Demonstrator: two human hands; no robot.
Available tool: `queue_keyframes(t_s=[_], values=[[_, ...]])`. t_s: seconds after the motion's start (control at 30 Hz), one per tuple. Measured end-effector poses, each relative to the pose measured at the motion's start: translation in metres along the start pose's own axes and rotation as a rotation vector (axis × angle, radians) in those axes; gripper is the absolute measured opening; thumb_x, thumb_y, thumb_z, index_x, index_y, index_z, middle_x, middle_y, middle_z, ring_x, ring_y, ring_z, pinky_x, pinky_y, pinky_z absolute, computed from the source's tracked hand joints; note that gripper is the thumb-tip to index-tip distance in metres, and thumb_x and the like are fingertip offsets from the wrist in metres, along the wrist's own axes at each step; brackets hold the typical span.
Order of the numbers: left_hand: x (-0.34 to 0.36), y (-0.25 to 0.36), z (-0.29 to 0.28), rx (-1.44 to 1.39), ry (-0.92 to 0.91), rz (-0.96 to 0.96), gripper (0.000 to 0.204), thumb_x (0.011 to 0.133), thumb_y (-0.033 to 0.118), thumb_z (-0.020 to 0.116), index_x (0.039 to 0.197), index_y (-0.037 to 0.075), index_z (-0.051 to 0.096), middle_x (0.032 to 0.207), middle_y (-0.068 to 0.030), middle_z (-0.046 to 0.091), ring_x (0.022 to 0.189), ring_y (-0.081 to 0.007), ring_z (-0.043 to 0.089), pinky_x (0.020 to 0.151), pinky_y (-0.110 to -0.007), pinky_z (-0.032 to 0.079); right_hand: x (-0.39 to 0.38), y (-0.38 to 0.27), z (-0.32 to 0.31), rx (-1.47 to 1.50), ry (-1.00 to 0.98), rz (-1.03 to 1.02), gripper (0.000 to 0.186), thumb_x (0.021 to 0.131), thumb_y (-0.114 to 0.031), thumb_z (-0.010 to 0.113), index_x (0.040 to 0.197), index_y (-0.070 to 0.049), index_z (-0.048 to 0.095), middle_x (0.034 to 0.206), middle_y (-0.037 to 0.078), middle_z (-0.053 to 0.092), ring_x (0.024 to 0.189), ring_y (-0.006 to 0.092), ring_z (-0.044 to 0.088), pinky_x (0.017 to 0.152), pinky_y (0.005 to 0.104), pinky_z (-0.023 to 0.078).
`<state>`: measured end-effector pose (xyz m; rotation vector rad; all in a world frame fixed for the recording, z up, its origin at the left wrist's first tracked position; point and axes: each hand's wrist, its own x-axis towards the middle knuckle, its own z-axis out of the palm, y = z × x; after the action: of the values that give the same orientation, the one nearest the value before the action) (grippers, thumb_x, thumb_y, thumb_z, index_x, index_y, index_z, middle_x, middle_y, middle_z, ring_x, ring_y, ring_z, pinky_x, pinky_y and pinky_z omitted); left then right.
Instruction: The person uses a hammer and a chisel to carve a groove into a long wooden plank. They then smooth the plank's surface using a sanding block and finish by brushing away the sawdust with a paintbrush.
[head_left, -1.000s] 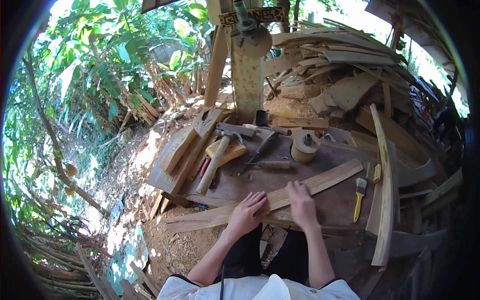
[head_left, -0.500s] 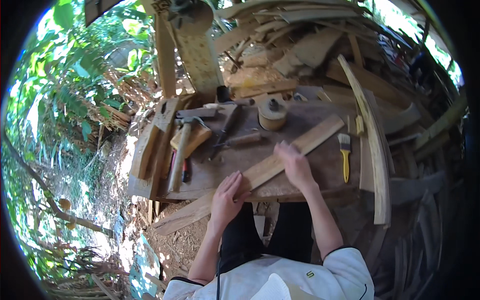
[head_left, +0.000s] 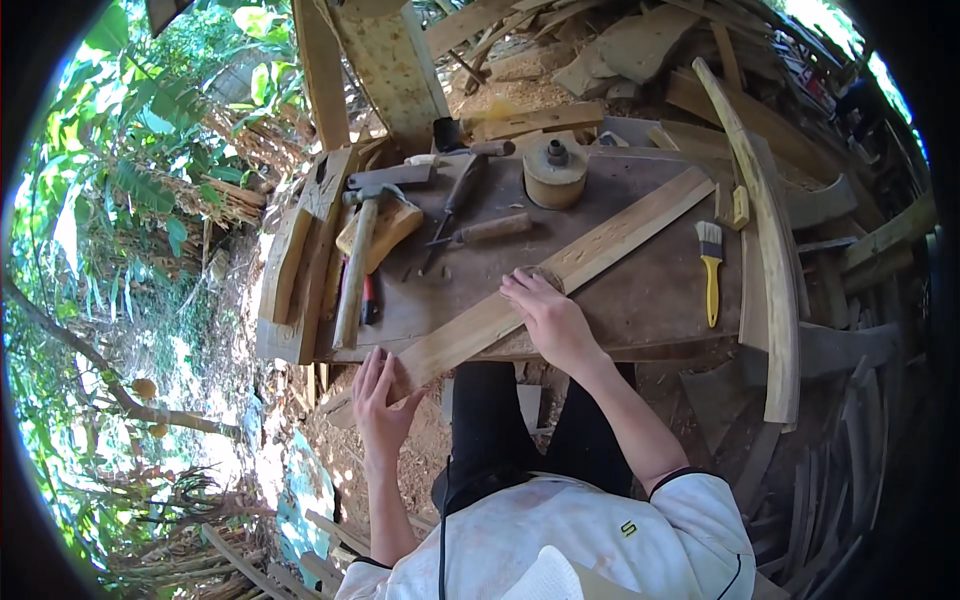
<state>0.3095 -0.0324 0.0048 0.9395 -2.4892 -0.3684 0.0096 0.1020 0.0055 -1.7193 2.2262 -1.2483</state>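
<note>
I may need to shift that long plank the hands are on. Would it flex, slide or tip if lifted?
The plank looks thick and solid, so probably stiff. It lies diagonally, its near end past the bench edge by the left hand, so it may tip when released. Its rough, pale face under the right hand likely grips rather than slides.

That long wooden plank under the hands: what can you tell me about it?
The long wooden plank is a pale, flat strip of rough-sawn wood, slightly curved. It lies diagonally across the dark workbench, its upper end near the right rear and its lower end jutting past the front edge. The right hand presses on its middle, holding a small pad-like piece against it; the left hand steadies the overhanging lower end.
</note>
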Motion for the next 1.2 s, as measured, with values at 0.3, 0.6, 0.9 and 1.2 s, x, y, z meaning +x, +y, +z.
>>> queue_keyframes(t_s=[0.3,0.6,0.9,1.2], values=[[-0.013,-0.010,0.002,-0.049,0.092,-0.145,0.090,0.063,0.029,0.099,0.141,0.001,0.064,0.151,-0.0177,0.059,0.139,-0.0374,0.054,0.118,-0.051,0.043,-0.020,-0.039,0.031,0.080,-0.146,-0.206,0.037,0.096,-0.006,0.059,0.131,0.004,0.067,0.138,0.020,0.067,0.131,0.0329,0.064,0.113,0.0433,0.050],[-0.061,-0.066,-0.025,0.057,0.179,-0.283,0.101,0.054,0.024,0.104,0.143,0.002,0.061,0.129,-0.0127,0.066,0.121,-0.0320,0.060,0.108,-0.045,0.049,-0.030,-0.096,0.087,-0.053,-0.128,-0.189,0.041,0.091,-0.006,0.063,0.131,0.005,0.066,0.139,0.022,0.066,0.132,0.0333,0.063,0.115,0.0429,0.048],[-0.070,-0.060,-0.034,-0.095,0.224,-0.411,0.124,0.051,0.033,0.106,0.154,0.001,0.046,0.130,-0.0151,0.068,0.107,-0.0273,0.068,0.096,-0.041,0.057,-0.017,-0.114,0.113,0.002,-0.178,-0.242,0.050,0.085,-0.007,0.064,0.133,0.007,0.062,0.135,0.021,0.067,0.129,0.0327,0.064,0.111,0.0408,0.051],[-0.078,-0.062,-0.032,-0.159,0.171,-0.488,0.127,0.060,0.018,0.102,0.164,0.003,0.031,0.118,-0.0153,0.075,0.106,-0.0266,0.072,0.089,-0.036,0.060,-0.046,-0.172,0.172,0.121,-0.343,-0.465,0.047,0.092,-0.012,0.061,0.135,0.006,0.062,0.144,0.020,0.064,0.136,0.0313,0.059,0.121,0.0398,0.041]])
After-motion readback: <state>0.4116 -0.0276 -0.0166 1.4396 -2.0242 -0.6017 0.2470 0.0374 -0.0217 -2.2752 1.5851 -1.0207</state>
